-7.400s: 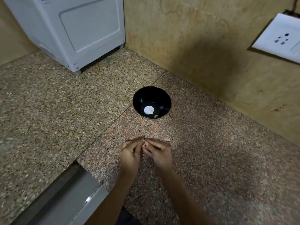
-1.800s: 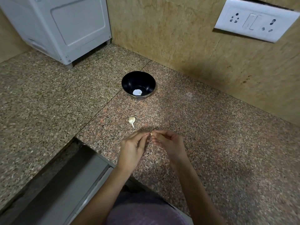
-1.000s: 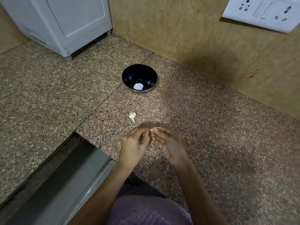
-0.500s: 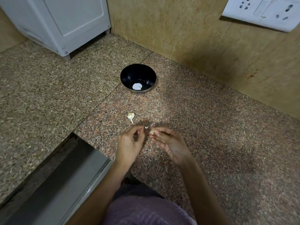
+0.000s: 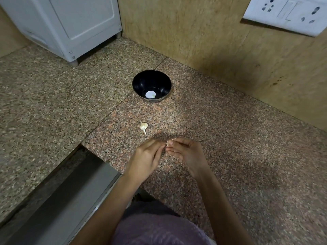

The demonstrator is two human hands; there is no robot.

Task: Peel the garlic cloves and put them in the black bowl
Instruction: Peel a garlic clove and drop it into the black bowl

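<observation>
Though dim — granite counter (image 5: 230,138), black bowl (image 5: 141,82).

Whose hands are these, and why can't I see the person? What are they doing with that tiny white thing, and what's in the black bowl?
There is no machine here. The camera sits on a person's head and looks down, so you see only their arms and lap. The left hand and right hand meet above a speckled stone counter, and both pinch a small garlic clove between them, likely to peel it. A second garlic clove lies loose on the counter just beyond the hands. Farther back stands the black bowl with one white piece inside, probably garlic already peeled. A white appliance stands in the corner, and a socket plate is on the wall.
</observation>
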